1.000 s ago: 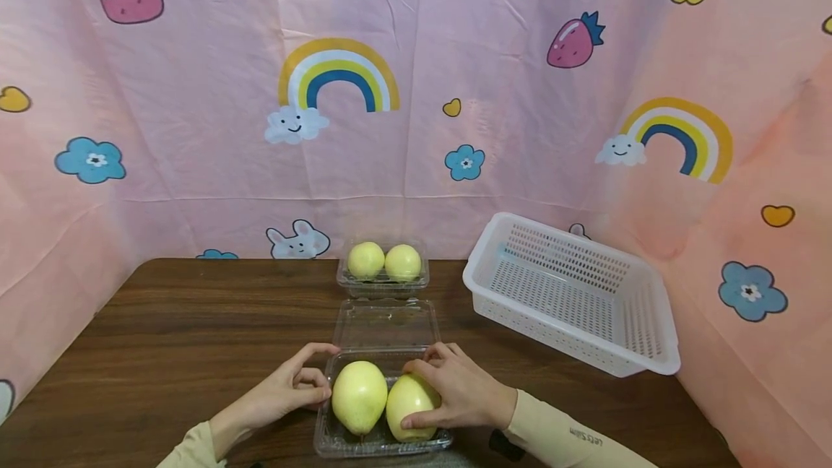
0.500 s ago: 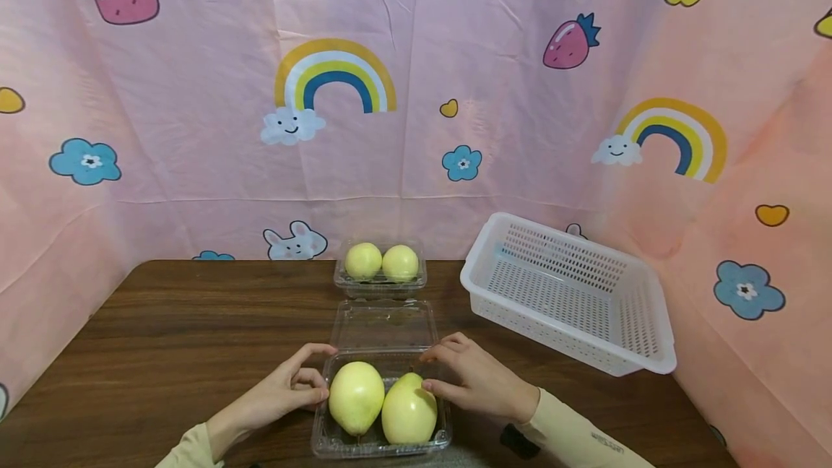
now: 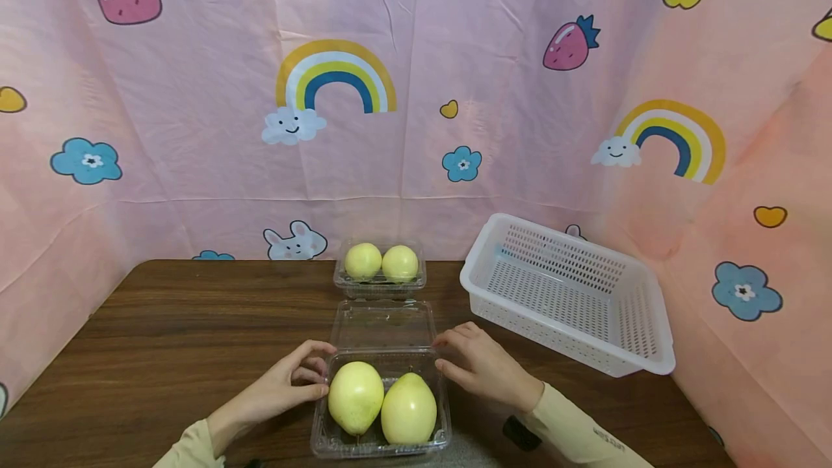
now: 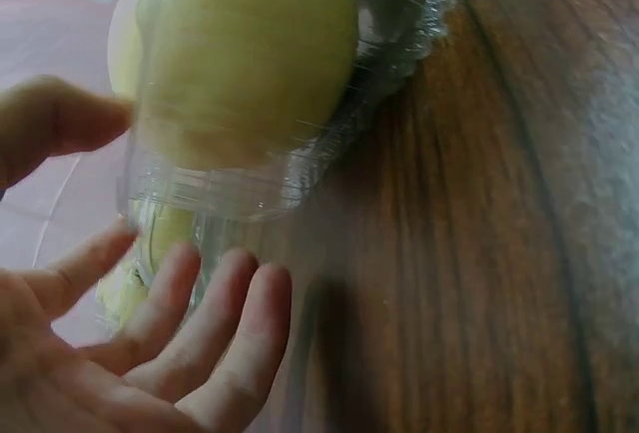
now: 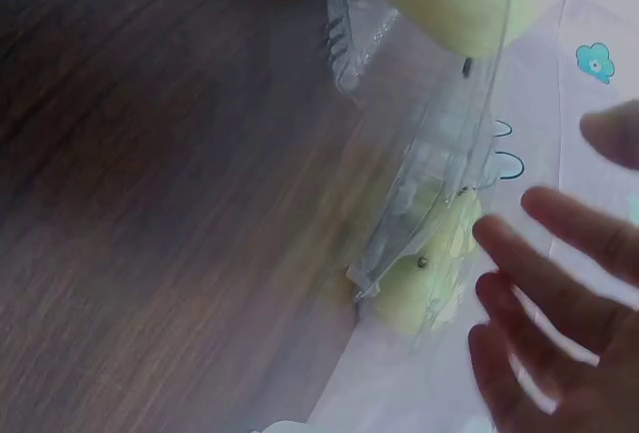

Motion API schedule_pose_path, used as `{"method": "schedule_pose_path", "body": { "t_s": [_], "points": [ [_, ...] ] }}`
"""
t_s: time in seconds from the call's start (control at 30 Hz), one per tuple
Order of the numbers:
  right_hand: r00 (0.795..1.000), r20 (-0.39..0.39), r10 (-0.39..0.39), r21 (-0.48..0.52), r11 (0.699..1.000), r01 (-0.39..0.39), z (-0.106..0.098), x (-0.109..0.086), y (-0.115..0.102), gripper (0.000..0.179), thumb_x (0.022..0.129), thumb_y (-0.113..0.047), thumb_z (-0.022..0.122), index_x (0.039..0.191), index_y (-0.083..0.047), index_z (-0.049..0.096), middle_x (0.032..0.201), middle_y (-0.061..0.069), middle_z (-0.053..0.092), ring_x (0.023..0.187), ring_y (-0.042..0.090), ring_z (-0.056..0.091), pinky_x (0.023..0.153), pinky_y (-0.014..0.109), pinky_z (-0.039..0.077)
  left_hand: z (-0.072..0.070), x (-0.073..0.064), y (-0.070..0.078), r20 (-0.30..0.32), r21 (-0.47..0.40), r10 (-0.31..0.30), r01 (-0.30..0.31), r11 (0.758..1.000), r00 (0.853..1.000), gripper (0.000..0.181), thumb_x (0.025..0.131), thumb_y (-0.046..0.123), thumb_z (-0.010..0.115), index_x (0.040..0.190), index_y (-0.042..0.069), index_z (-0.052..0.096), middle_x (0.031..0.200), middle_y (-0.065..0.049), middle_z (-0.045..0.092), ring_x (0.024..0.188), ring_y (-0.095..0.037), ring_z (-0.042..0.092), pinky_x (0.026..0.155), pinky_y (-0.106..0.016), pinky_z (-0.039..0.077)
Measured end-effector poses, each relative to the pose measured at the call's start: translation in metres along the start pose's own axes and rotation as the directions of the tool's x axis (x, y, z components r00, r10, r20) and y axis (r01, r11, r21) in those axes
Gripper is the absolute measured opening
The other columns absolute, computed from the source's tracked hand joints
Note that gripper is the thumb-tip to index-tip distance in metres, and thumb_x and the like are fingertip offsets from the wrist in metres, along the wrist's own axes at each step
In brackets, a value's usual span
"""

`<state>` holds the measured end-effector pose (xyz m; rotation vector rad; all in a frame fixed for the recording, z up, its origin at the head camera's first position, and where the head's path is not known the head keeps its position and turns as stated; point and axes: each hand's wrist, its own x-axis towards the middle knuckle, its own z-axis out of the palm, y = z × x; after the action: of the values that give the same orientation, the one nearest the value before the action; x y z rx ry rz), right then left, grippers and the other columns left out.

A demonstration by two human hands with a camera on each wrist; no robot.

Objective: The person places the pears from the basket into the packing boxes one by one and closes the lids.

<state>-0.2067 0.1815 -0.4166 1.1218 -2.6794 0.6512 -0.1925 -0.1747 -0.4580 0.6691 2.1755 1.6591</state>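
Two yellow pears lie side by side in an open clear plastic clamshell box (image 3: 379, 446). The left pear (image 3: 356, 397) has its stem toward me; the stem of the right pear (image 3: 409, 410) points away. My left hand (image 3: 276, 387) is at the box's left side, thumb at the rim and index finger by the far corner. Its fingers are spread and loosely bent in the left wrist view. At the far right corner, my right hand (image 3: 487, 367) has its fingertips near the rim and hinge, holding nothing. The clear lid (image 3: 385, 323) is laid back behind the box.
Behind the lid stands another clear clamshell box (image 3: 380, 291) with two pears (image 3: 362, 261) in it. A white perforated basket (image 3: 559, 295) sits at the back right of the wooden table (image 3: 195, 338). A patterned pink cloth (image 3: 214, 150) hangs behind.
My right hand has let go of the right pear and moved off it to the box's far right corner. That pear now has its stem pointing away. My left hand has stayed almost still.
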Motion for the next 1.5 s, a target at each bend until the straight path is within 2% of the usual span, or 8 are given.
{"method": "schedule_pose_path", "body": {
  "t_s": [0.17,0.37,0.63,0.8,0.93,1.03,1.27,1.5],
  "points": [
    [0.996,-0.044,0.074,-0.005,0.997,-0.074,0.002,0.002,0.005,0.021,0.092,-0.019,0.066,0.109,-0.007,0.066,0.104,0.0,0.065,0.1,0.017,0.057,0.083,0.038,0.048,-0.001,0.002,0.001,-0.069,-0.004,-0.035,0.035,0.999,0.997,0.055,0.093,0.011,0.064,0.137,-0.004,0.036,0.127,-0.028,0.042,0.106,-0.039,0.055,0.081,-0.043,0.049],
    [0.989,-0.018,0.146,0.079,0.986,-0.144,0.005,0.006,0.013,0.019,0.092,-0.015,0.064,0.109,-0.004,0.065,0.102,0.004,0.067,0.093,0.019,0.062,0.078,0.037,0.05,-0.002,0.006,0.003,-0.125,-0.027,-0.105,0.102,0.994,0.987,0.053,0.093,0.01,0.063,0.136,-0.006,0.036,0.128,-0.031,0.042,0.109,-0.042,0.055,0.081,-0.043,0.051],
    [0.964,0.074,0.254,0.281,0.923,-0.264,0.014,0.013,0.03,0.032,0.096,-0.015,0.059,0.121,0.004,0.056,0.1,0.006,0.068,0.089,0.021,0.065,0.074,0.036,0.052,-0.005,0.015,0.006,-0.14,-0.062,-0.168,0.161,0.985,0.976,0.058,0.095,0.011,0.06,0.142,-0.009,0.031,0.131,-0.033,0.042,0.109,-0.04,0.056,0.081,-0.043,0.052],
    [0.931,0.138,0.337,0.381,0.85,-0.364,0.02,0.017,0.033,0.044,0.096,-0.014,0.058,0.133,0.007,0.047,0.103,0.011,0.068,0.094,0.026,0.064,0.077,0.04,0.05,-0.004,0.02,0.007,-0.181,-0.082,-0.204,0.192,0.978,0.962,0.057,0.096,0.01,0.057,0.143,-0.01,0.03,0.13,-0.033,0.044,0.109,-0.038,0.056,0.083,-0.044,0.051],
    [0.894,0.197,0.402,0.469,0.762,-0.446,0.023,0.02,0.034,0.051,0.096,-0.014,0.057,0.139,0.008,0.041,0.107,0.011,0.067,0.099,0.028,0.062,0.083,0.044,0.048,-0.006,0.026,0.006,-0.19,-0.115,-0.239,0.22,0.969,0.952,0.056,0.098,0.009,0.054,0.144,-0.011,0.029,0.131,-0.032,0.045,0.111,-0.037,0.055,0.084,-0.044,0.051],
    [0.875,0.238,0.422,0.522,0.704,-0.481,0.024,0.022,0.036,0.054,0.096,-0.012,0.056,0.142,0.009,0.037,0.107,0.01,0.067,0.099,0.028,0.061,0.084,0.044,0.048,-0.009,0.029,0.003,-0.174,-0.141,-0.249,0.226,0.964,0.953,0.056,0.099,0.009,0.051,0.144,-0.012,0.027,0.131,-0.032,0.046,0.112,-0.036,0.055,0.085,-0.044,0.051],
    [0.874,0.274,0.402,0.64,0.602,-0.477,0.03,0.025,0.043,0.058,0.096,-0.008,0.052,0.143,0.016,0.026,0.104,0.019,0.067,0.092,0.029,0.063,0.081,0.041,0.051,-0.014,0.035,-0.005,-0.127,-0.196,-0.244,0.217,0.956,0.961,0.055,0.103,0.011,0.044,0.144,-0.017,0.021,0.133,-0.035,0.045,0.112,-0.035,0.057,0.088,-0.043,0.05],
    [0.867,0.31,0.39,0.717,0.503,-0.482,0.035,0.026,0.046,0.062,0.095,-0.006,0.051,0.145,0.015,0.021,0.106,0.02,0.066,0.087,0.018,0.064,0.083,0.041,0.051,-0.012,0.039,-0.006,-0.072,-0.273,-0.216,0.189,0.943,0.974,0.062,0.101,0.01,0.048,0.145,-0.019,0.013,0.132,-0.034,0.047,0.104,-0.024,0.06,0.086,-0.038,0.051]
  ]
}}
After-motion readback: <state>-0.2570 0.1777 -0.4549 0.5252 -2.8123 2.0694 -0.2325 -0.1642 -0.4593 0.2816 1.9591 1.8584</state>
